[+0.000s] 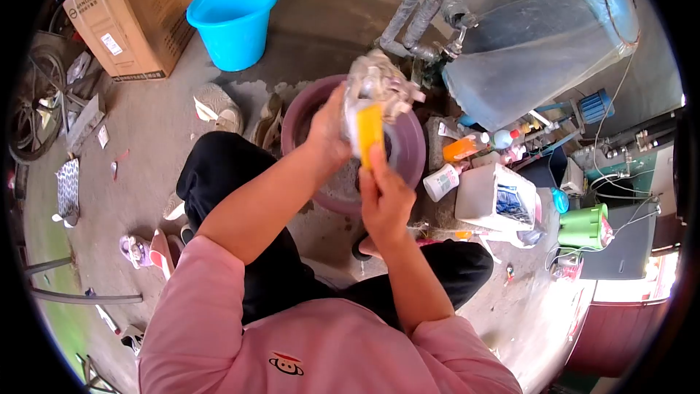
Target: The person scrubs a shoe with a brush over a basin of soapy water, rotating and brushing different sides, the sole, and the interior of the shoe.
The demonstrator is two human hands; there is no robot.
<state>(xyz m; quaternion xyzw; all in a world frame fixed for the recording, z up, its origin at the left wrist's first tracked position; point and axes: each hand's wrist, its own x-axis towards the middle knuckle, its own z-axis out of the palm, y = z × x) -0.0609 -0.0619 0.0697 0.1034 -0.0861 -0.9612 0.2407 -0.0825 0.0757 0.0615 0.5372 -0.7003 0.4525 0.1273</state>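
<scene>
My left hand (332,133) is closed around the side of a pale, wet-looking shoe (377,79), held up above a purple basin (413,142). In my right hand (388,201) is a yellow brush (370,131), its handle gripped and its head pressed against the near side of the shoe. The brush hides its own bristles and part of the shoe. Murky water (339,181) shows inside the basin beneath both hands.
Left of the basin lie a shoe (217,108) and another upright shoe (268,120). Behind stand a blue bucket (232,36) and a cardboard box (135,18). At right are an orange bottle (464,147), a white bottle (442,183), a white container (477,197) and wrapped pipes (426,11).
</scene>
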